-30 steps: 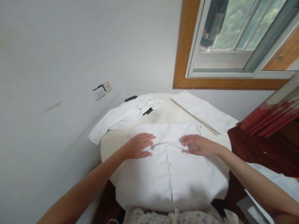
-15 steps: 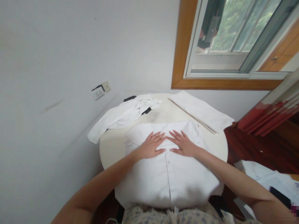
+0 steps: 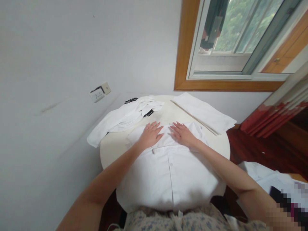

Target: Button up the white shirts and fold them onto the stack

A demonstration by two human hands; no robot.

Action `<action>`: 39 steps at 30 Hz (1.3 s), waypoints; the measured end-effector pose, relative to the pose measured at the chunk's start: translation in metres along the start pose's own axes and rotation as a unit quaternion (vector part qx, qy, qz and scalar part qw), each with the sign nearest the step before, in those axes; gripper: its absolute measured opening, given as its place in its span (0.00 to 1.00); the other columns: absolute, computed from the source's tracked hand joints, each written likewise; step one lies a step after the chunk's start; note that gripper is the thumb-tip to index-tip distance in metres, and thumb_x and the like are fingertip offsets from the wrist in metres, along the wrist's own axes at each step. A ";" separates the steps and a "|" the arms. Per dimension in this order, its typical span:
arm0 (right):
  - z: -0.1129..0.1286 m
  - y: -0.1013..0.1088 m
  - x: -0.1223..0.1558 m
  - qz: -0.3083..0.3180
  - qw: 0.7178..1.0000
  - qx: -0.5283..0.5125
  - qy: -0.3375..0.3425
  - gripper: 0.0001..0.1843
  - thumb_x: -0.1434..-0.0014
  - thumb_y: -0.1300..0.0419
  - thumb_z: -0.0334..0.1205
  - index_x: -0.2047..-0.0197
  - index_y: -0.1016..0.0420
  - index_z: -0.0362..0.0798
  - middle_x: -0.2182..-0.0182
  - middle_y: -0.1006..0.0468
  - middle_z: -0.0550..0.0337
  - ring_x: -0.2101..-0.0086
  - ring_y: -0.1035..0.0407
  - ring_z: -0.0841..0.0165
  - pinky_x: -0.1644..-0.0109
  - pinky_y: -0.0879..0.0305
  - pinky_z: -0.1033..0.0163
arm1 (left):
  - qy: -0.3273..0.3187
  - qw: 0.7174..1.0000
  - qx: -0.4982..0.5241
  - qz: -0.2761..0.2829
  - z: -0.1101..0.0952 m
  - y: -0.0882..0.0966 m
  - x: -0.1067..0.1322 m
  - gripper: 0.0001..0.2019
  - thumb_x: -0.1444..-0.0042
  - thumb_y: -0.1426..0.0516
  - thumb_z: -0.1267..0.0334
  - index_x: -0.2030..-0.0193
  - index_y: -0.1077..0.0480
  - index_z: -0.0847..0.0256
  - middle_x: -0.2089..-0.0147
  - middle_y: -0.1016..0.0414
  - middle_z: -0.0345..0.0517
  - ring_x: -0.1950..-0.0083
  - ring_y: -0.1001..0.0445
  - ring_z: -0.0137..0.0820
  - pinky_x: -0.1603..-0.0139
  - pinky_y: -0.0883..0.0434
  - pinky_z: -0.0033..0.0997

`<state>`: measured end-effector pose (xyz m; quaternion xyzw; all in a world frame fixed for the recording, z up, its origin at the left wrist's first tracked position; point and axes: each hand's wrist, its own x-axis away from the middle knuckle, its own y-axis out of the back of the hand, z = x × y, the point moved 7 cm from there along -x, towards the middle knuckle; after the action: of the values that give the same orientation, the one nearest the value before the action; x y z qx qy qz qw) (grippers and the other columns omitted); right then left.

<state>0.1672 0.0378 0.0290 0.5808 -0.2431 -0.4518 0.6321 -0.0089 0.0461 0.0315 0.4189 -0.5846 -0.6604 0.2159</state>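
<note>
A white buttoned shirt (image 3: 154,179) lies spread over the near side of a round cream table (image 3: 113,149), its lower part hanging over the front edge towards me. My left hand (image 3: 152,134) rests palm down on the far part of the shirt, fingers spread. Beside it, to the right, my right hand (image 3: 181,133) presses flat on the same cloth with its fingers stretched out. A small gap separates the two hands. The button placket runs down the middle of the shirt below them.
A folded white cloth (image 3: 204,112) lies at the table's back right. At the back left, a white garment (image 3: 122,117) overlaps a black striped cloth (image 3: 149,113) and hangs over the edge. A wall socket (image 3: 97,95), a wood-framed window and a red curtain (image 3: 262,120) surround the table.
Both hands have slid away from me towards the shirt's far edge, and the gap between them has widened slightly. The view has shifted a little.
</note>
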 end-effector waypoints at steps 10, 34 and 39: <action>-0.072 -0.023 0.016 -0.008 0.984 0.102 -0.147 0.35 0.33 0.63 0.61 0.32 0.42 0.52 0.32 0.47 0.53 0.33 0.55 0.54 0.33 0.61 0.39 | 0.094 0.994 -0.051 0.004 0.034 -0.017 0.033 0.27 0.35 0.56 0.46 0.34 0.39 0.54 0.30 0.43 0.51 0.29 0.47 0.44 0.30 0.52 0.52; -0.136 0.008 0.018 0.017 0.966 0.143 -0.216 0.30 0.36 0.50 0.49 0.36 0.39 0.40 0.44 0.30 0.41 0.45 0.37 0.55 0.41 0.45 0.54 | 0.228 0.969 0.067 0.061 0.145 -0.002 0.032 0.27 0.43 0.48 0.47 0.44 0.32 0.65 0.47 0.24 0.56 0.46 0.27 0.42 0.41 0.34 0.40; -0.155 0.011 0.006 0.120 0.952 0.135 -0.246 0.30 0.37 0.49 0.55 0.46 0.28 0.37 0.49 0.26 0.35 0.47 0.32 0.51 0.45 0.41 0.53 | 0.270 0.946 0.071 0.166 0.150 -0.003 0.026 0.30 0.48 0.48 0.39 0.53 0.28 0.66 0.46 0.25 0.61 0.46 0.27 0.46 0.45 0.32 0.39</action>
<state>0.3022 0.1113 0.0065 0.4978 -0.5174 -0.4649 0.5180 -0.1441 0.1153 0.0160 0.4924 -0.6115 -0.4340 0.4418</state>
